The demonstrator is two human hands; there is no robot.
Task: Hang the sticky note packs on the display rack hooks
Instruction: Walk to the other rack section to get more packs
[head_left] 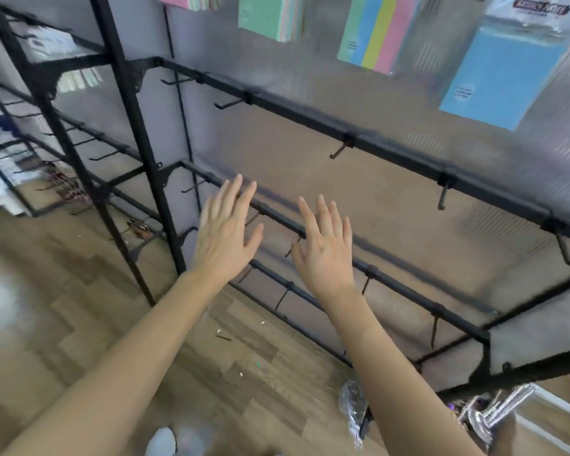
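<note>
The display rack (135, 126) is a black metal frame, with its upright at the left and crossbars running off to the right. Each bar carries forward-pointing hooks (231, 103) so that stock hangs face-out. The left grip (224, 238), a bare hand, has its fingers straight and spread and holds nothing; it is raised in front of the lower crossbar. Every hook visible on the middle and lower bars is bare. The green pack (267, 18) hangs from the top row, with only its lower part in view. The right grip (326, 255) is likewise flat, spread and empty, level with the left, near it but not touching. Further right on the top row hang the striped pack (375, 31) and the blue pack (500, 70), both in clear sleeves.

Assessment: the top row is stocked and the two rows below are not. Neither grip carries a pack, so one must be fetched first. No loose pack can be identified. Crumpled plastic wrap (352, 406) lies on the floor (79, 324) at the rack's foot, contents unclear
</note>
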